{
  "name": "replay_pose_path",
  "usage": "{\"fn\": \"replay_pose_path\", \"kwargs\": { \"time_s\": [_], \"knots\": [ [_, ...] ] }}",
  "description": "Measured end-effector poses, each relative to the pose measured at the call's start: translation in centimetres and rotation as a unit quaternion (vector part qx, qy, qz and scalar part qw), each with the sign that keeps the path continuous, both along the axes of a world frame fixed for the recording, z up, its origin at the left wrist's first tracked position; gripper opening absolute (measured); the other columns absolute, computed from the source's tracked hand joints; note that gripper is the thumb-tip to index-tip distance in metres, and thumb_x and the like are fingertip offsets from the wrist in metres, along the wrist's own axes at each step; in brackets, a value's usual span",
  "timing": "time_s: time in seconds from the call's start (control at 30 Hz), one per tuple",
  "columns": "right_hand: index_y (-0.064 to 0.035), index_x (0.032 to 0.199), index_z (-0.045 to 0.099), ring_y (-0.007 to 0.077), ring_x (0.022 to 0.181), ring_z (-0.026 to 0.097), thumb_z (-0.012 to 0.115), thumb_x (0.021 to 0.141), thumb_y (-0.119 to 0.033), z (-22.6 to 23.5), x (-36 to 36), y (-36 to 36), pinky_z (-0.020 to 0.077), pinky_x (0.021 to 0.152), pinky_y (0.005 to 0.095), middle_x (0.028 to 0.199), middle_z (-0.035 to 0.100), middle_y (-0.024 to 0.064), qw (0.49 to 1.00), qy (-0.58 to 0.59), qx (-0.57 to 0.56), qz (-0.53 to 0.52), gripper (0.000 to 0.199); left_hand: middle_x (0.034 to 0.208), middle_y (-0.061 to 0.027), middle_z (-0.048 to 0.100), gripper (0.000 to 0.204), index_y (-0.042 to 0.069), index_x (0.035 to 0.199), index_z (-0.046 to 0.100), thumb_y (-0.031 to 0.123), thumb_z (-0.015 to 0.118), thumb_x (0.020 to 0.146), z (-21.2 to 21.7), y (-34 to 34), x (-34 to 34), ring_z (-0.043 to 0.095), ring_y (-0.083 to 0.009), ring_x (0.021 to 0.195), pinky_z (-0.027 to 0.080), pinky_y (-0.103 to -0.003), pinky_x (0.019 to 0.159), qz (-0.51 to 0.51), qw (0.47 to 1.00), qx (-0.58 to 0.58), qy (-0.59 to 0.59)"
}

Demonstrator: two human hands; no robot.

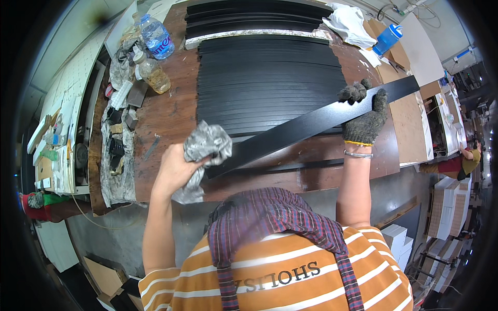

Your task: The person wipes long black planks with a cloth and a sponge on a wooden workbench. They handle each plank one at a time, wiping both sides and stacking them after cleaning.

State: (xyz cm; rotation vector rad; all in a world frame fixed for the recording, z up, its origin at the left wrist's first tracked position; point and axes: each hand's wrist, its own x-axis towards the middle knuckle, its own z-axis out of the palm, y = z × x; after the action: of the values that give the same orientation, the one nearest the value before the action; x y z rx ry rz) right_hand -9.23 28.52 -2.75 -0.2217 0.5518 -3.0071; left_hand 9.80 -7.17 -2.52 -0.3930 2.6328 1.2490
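Observation:
A crumpled grey rag [208, 142] is bunched in my bare left hand [174, 168], close to the near end of a long flat black strip [290, 128]. Whether the rag touches the strip there, I cannot tell. My right hand [367, 122], in a dark knit glove with a yellow cuff edge, grips the strip nearer its far right end, thumb and fingers at its edges. The strip slants from lower left to upper right above the table. Beyond it, many similar black strips [264, 78] lie side by side in rows.
The brown wooden table [171, 116] carries a clear water bottle [156, 36] and a squeeze bottle [151, 72] at the left. A white cloth [348, 26] and a blue bottle [388, 39] are at the far right. Other people [459, 163] stand at both sides.

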Motion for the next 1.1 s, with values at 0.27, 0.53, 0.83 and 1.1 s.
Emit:
{"fn": "replay_pose_path", "kwargs": {
  "time_s": [0.27, 0.53, 0.83, 1.1],
  "knots": [
    [-0.0020, 0.108, 0.057, 0.0322, 0.081, 0.062, 0.053, 0.099, -0.045, -0.7, 3.2, -5.3, 0.0494, 0.088, 0.0524, 0.082, 0.063, 0.0142, 0.999, 0.006, 0.043, -0.020, 0.044, 0.104, -0.0107, 0.065, 0.066, 0.010, 0.135, 0.056, 0.010, 0.076, 0.072, -0.2, 7.8, -3.6, 0.065, -0.0301, 0.100, 0.055, -0.043, 0.080, -0.194, 0.907, -0.250, 0.278],
    [-0.0041, 0.114, 0.066, 0.0310, 0.087, 0.069, 0.080, 0.080, -0.030, 3.6, 9.5, -2.1, 0.0555, 0.081, 0.0392, 0.094, 0.069, 0.0157, 0.590, 0.295, 0.743, 0.111, 0.045, 0.093, -0.0055, 0.061, 0.060, 0.012, 0.126, 0.066, -0.001, 0.064, 0.068, -0.4, 0.3, -2.8, 0.058, -0.0277, 0.089, 0.044, -0.039, 0.075, -0.179, 0.881, -0.312, 0.308],
    [-0.0044, 0.123, 0.063, 0.0351, 0.092, 0.071, 0.077, 0.075, -0.036, -1.5, 10.2, -5.4, 0.0545, 0.081, 0.0447, 0.097, 0.072, 0.0196, 0.386, 0.305, 0.846, 0.205, 0.059, 0.108, -0.0115, 0.066, 0.049, 0.013, 0.117, 0.071, -0.001, 0.065, 0.071, 2.2, -0.6, -4.0, 0.061, -0.0315, 0.104, 0.046, -0.042, 0.095, -0.291, 0.849, -0.251, 0.363],
    [-0.0051, 0.115, 0.066, 0.0381, 0.087, 0.070, 0.079, 0.073, -0.030, -2.8, 12.4, -5.7, 0.0554, 0.076, 0.0446, 0.093, 0.071, 0.0200, 0.510, 0.186, 0.837, 0.059, 0.051, 0.103, -0.0124, 0.070, 0.037, -0.004, 0.112, 0.061, 0.006, 0.081, 0.082, 0.5, -0.5, -1.5, 0.071, -0.0182, 0.084, 0.057, -0.028, 0.072, 0.280, 0.884, 0.236, 0.291]
  ]
}}
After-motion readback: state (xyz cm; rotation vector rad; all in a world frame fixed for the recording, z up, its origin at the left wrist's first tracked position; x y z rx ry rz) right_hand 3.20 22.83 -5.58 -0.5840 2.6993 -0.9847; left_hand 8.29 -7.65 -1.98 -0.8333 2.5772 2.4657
